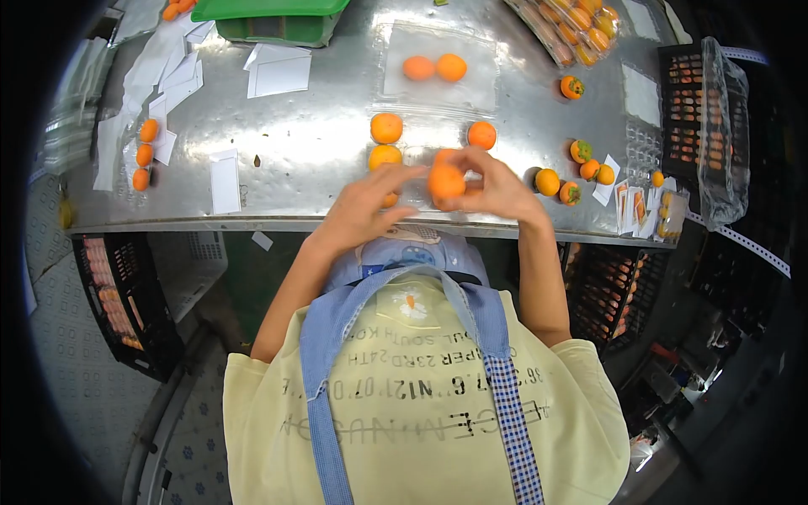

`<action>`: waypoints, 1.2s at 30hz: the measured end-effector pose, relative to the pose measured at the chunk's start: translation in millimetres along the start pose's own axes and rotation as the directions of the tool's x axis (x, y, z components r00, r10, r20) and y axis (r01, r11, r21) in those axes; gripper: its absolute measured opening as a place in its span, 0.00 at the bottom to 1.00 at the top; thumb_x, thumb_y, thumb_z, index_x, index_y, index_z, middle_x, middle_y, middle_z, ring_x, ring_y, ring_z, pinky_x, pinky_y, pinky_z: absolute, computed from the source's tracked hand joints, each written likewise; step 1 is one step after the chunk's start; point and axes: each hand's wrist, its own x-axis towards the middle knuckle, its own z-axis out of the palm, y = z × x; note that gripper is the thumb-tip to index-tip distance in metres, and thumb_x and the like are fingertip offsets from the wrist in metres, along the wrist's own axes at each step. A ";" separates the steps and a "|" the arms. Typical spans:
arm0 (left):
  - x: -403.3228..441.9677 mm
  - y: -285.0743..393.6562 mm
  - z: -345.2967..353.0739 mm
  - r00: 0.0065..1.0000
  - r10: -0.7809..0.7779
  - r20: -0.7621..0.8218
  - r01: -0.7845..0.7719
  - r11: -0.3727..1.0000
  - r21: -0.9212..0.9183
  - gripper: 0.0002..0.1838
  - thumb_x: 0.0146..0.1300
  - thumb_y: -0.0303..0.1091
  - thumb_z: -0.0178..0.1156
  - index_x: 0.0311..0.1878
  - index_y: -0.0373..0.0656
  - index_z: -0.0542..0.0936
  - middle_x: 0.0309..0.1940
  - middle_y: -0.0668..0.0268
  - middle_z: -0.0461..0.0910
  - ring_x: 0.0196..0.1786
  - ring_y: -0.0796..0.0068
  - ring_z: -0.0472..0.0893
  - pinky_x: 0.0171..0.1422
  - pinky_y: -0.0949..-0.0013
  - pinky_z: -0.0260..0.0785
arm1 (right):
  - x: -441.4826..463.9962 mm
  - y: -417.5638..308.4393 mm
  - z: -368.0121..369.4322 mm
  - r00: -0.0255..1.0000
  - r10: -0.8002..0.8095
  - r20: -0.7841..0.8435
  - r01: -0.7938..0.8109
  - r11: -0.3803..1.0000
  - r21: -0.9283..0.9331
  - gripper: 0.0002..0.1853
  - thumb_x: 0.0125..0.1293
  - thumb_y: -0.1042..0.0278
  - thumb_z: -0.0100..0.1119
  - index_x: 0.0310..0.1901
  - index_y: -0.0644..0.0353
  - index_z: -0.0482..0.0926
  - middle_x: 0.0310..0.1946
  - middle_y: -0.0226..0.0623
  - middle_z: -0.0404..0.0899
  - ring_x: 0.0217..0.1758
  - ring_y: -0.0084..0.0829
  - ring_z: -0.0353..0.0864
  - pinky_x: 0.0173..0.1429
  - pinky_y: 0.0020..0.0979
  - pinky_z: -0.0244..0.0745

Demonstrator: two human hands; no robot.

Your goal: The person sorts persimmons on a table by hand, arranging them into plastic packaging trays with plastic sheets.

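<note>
My right hand (497,187) is closed around an orange persimmon (446,181), held low over the metal table near its front edge. Part of another persimmon (444,156) shows just behind it. My left hand (362,206) has its fingers and thumb apart, pointing toward the held fruit. Beside the left fingers sits a persimmon (385,157), with another (386,128) behind it; a third is mostly hidden by the hand. One more persimmon (481,135) lies beyond my right hand. Farther back, two persimmons (435,68) rest on a pale, clear-edged plastic sheet or tray.
Loose persimmons (581,151) with green tops lie at the right, near clear packs of fruit (581,29). White cards (225,181) and several small orange fruits (145,155) are at left. A green box (269,17) stands at the back. Black crates (126,303) flank me below the table.
</note>
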 end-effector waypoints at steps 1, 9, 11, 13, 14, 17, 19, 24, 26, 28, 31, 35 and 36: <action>-1.3 -2.0 -2.4 0.997 -0.078 -0.027 0.077 0.996 -0.042 0.29 0.55 0.25 0.65 0.62 0.49 0.72 0.48 0.60 0.78 0.44 0.65 0.81 0.49 0.67 0.74 | 8.4 8.5 -6.1 0.997 -0.024 -0.076 0.020 0.999 -0.044 0.28 0.50 0.71 0.73 0.53 0.64 0.73 0.49 0.37 0.75 0.53 0.29 0.76 0.57 0.32 0.76; -8.5 -23.4 -12.5 0.968 -0.156 -0.198 0.158 0.987 -0.008 0.20 0.60 0.24 0.61 0.57 0.43 0.76 0.44 0.60 0.80 0.40 0.68 0.82 0.48 0.69 0.75 | 57.3 22.7 -35.5 0.958 -0.190 -0.214 0.005 0.759 -0.651 0.24 0.45 0.65 0.68 0.46 0.61 0.77 0.43 0.44 0.77 0.49 0.45 0.74 0.56 0.39 0.68; -9.7 -23.9 -11.3 0.968 -0.166 -0.187 0.168 0.986 -0.004 0.19 0.60 0.23 0.60 0.55 0.42 0.77 0.43 0.60 0.80 0.40 0.67 0.82 0.47 0.68 0.75 | 61.3 27.6 -38.3 0.966 -0.189 -0.179 0.025 0.753 -0.658 0.23 0.45 0.65 0.68 0.45 0.60 0.78 0.43 0.43 0.78 0.50 0.45 0.74 0.57 0.39 0.67; -10.0 -25.3 -9.5 0.971 -0.167 -0.172 0.171 0.985 0.011 0.18 0.59 0.22 0.60 0.54 0.41 0.77 0.42 0.59 0.80 0.40 0.66 0.82 0.47 0.68 0.75 | 62.4 29.0 -39.8 0.972 -0.173 -0.157 0.025 0.748 -0.663 0.23 0.45 0.64 0.68 0.45 0.60 0.78 0.44 0.43 0.78 0.51 0.44 0.74 0.57 0.39 0.67; -9.7 -26.6 -8.2 0.973 -0.163 -0.162 0.169 0.985 0.025 0.18 0.59 0.22 0.60 0.54 0.41 0.77 0.41 0.59 0.80 0.40 0.65 0.81 0.47 0.68 0.74 | 62.8 27.4 -40.8 0.976 -0.158 -0.153 0.017 0.747 -0.665 0.23 0.45 0.64 0.68 0.46 0.59 0.78 0.44 0.43 0.78 0.51 0.44 0.74 0.57 0.39 0.67; -8.6 -27.5 -6.7 0.978 -0.154 -0.140 0.165 0.984 0.072 0.18 0.59 0.22 0.59 0.53 0.41 0.77 0.41 0.58 0.80 0.40 0.63 0.81 0.46 0.67 0.74 | 59.7 31.8 -46.6 0.978 -0.179 -0.107 0.073 0.773 -0.630 0.26 0.45 0.64 0.69 0.49 0.58 0.78 0.46 0.42 0.78 0.53 0.43 0.73 0.57 0.39 0.67; -7.0 -27.9 -5.8 0.978 -0.154 -0.138 0.167 0.982 0.088 0.17 0.58 0.22 0.59 0.53 0.41 0.78 0.41 0.58 0.80 0.40 0.63 0.81 0.46 0.67 0.74 | 51.6 34.4 -55.1 0.975 -0.190 -0.118 0.074 0.771 -0.632 0.28 0.45 0.65 0.71 0.51 0.57 0.77 0.48 0.40 0.78 0.54 0.43 0.73 0.58 0.38 0.67; -7.1 -32.5 -5.7 0.972 -0.167 -0.166 0.183 0.979 0.088 0.17 0.59 0.22 0.59 0.52 0.41 0.78 0.41 0.58 0.80 0.40 0.62 0.81 0.46 0.66 0.74 | 28.7 44.1 -61.5 0.966 -0.169 -0.197 -0.028 0.687 -0.726 0.30 0.44 0.68 0.74 0.53 0.56 0.76 0.50 0.39 0.77 0.56 0.42 0.73 0.59 0.38 0.69; -6.0 -32.9 -4.6 0.975 -0.162 -0.153 0.178 0.980 0.092 0.16 0.59 0.22 0.59 0.52 0.41 0.78 0.41 0.58 0.80 0.40 0.62 0.81 0.46 0.66 0.74 | 28.7 46.6 -56.6 0.954 -0.196 -0.228 -0.036 0.679 -0.734 0.30 0.44 0.69 0.73 0.53 0.56 0.76 0.49 0.39 0.77 0.56 0.43 0.73 0.58 0.38 0.70; -5.6 -32.7 -4.2 0.977 -0.157 -0.145 0.173 0.980 0.102 0.16 0.59 0.23 0.59 0.52 0.41 0.78 0.41 0.58 0.80 0.40 0.61 0.81 0.46 0.66 0.74 | 29.0 47.9 -54.8 0.944 -0.228 -0.237 -0.032 0.653 -0.757 0.30 0.44 0.69 0.73 0.53 0.57 0.76 0.48 0.38 0.77 0.54 0.42 0.74 0.57 0.38 0.71; -5.3 -31.8 -3.1 0.978 -0.154 -0.141 0.171 0.979 0.112 0.16 0.60 0.23 0.58 0.52 0.40 0.78 0.41 0.57 0.80 0.41 0.61 0.81 0.47 0.66 0.74 | 26.2 51.2 -58.9 0.926 -0.258 -0.275 -0.014 0.705 -0.709 0.29 0.46 0.70 0.73 0.54 0.58 0.76 0.47 0.37 0.78 0.51 0.38 0.77 0.56 0.35 0.72; -8.4 -33.1 -3.9 0.973 -0.169 -0.154 0.186 0.977 0.103 0.15 0.60 0.23 0.58 0.52 0.40 0.78 0.41 0.57 0.80 0.41 0.61 0.81 0.47 0.66 0.74 | 23.4 60.6 -58.8 0.902 -0.140 -0.409 0.074 0.982 -0.174 0.28 0.50 0.66 0.73 0.55 0.59 0.76 0.46 0.37 0.80 0.49 0.32 0.79 0.56 0.32 0.73; -9.1 -33.5 -4.2 0.973 -0.171 -0.156 0.188 0.977 0.103 0.15 0.60 0.23 0.58 0.52 0.40 0.78 0.41 0.57 0.80 0.41 0.61 0.81 0.47 0.66 0.74 | 24.5 57.1 -55.1 0.904 -0.088 -0.418 0.099 0.995 0.006 0.28 0.51 0.65 0.72 0.55 0.59 0.76 0.46 0.38 0.81 0.49 0.31 0.79 0.55 0.32 0.74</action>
